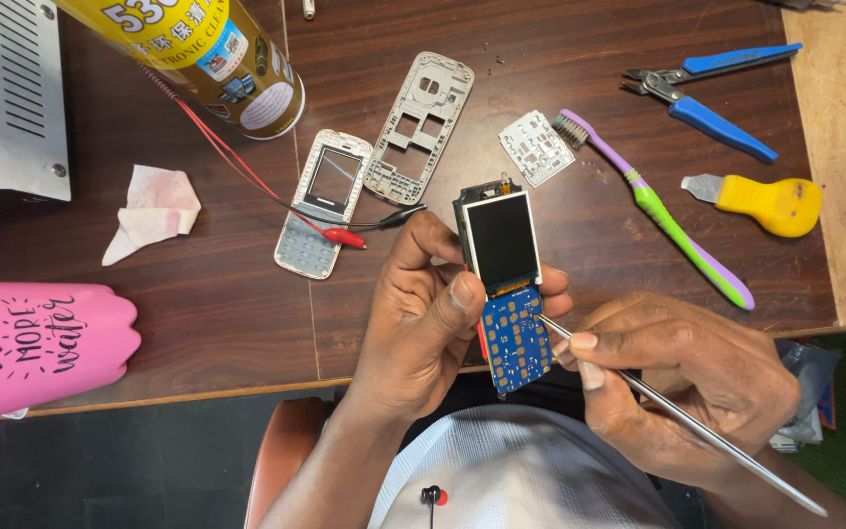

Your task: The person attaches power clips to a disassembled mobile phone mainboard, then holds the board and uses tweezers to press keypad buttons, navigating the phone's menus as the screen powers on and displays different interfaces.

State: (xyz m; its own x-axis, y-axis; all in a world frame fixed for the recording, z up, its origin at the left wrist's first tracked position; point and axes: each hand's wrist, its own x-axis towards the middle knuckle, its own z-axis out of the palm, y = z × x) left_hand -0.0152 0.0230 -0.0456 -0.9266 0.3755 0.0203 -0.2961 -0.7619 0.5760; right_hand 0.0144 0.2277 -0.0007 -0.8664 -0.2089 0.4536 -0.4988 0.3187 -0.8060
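My left hand [421, 318] grips a bare phone circuit board [516, 338], blue with gold keypad contacts and a small dark screen [501, 240] at its top. The thumb rests at the screen's lower left edge. My right hand [682, 377] holds a thin metal probe [697, 426] like a pen, its tip touching the board's right edge just below the screen. Board and hands hover over the front edge of the dark wooden table [217, 304].
On the table lie a silver phone front cover [323, 201], a grey middle frame [418, 127], a small metal keypad plate [536, 147], a purple-green toothbrush [668, 220], blue pliers [712, 88], a yellow-handled scraper [766, 203], red and black clip leads [345, 235], a spray can [217, 54], crumpled tissue [154, 211], a pink bottle [36, 343] and a grey metal box [7, 93].
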